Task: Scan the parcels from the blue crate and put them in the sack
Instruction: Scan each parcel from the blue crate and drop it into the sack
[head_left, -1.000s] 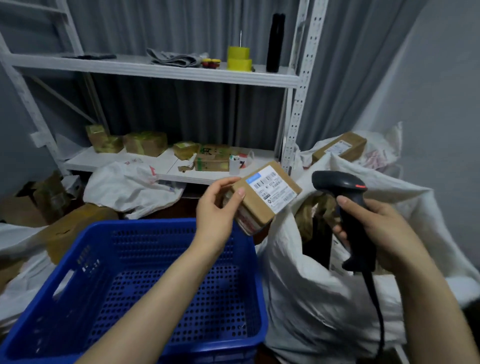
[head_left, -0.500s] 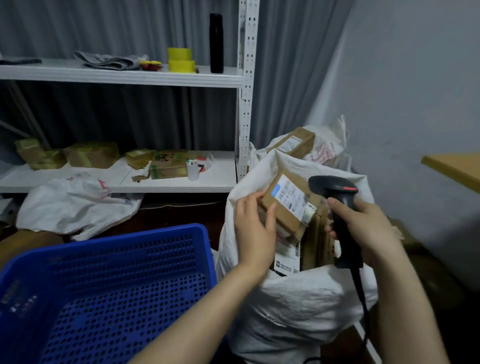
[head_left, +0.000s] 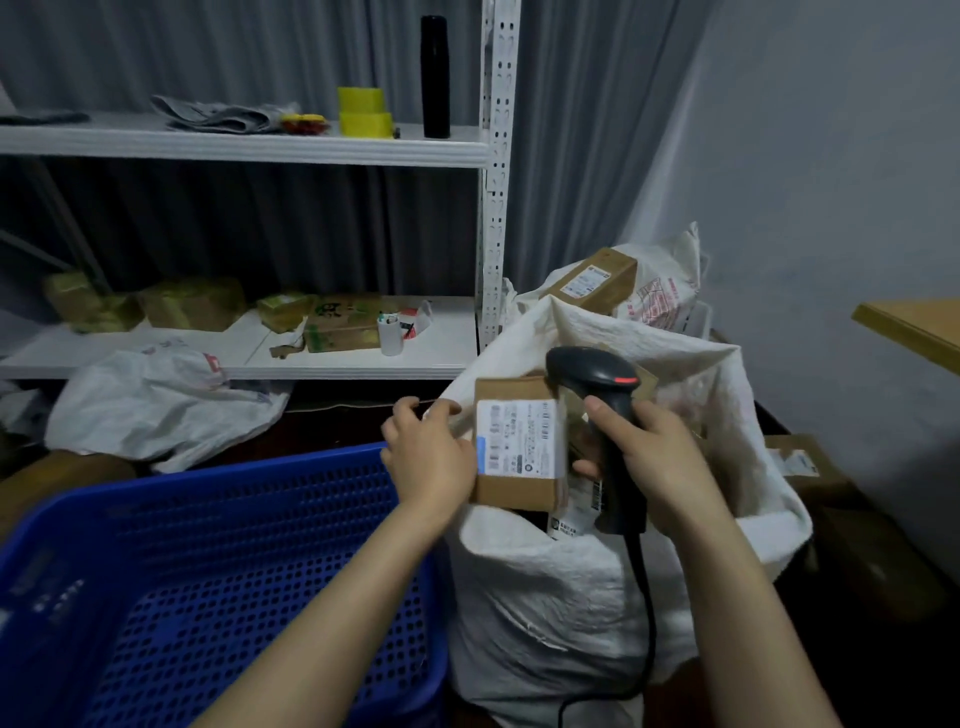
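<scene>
A brown cardboard parcel (head_left: 519, 447) with a white label facing up lies in the mouth of the white sack (head_left: 545, 597), on top of other parcels. My left hand (head_left: 431, 457) is against the parcel's left edge with its fingers loosely curled, none visibly round the box; its thumb is at the sack's rim. My right hand (head_left: 660, 457) grips the handle of the black barcode scanner (head_left: 597, 374), held just right of the parcel over the sack. The blue crate (head_left: 208, 597) stands at lower left, and no parcel shows in its visible part.
A white shelf unit (head_left: 311, 150) behind holds taped boxes, yellow tape rolls and a black bottle. A second sack with a box (head_left: 592, 280) stands behind the first. A crumpled white bag (head_left: 156, 410) lies at the left. A wooden table edge (head_left: 909, 327) is at the right.
My left hand carried the parcel from above the crate to the right and down into the sack's mouth, where it now lies flat. The scanner stayed beside it. My view turned right.
</scene>
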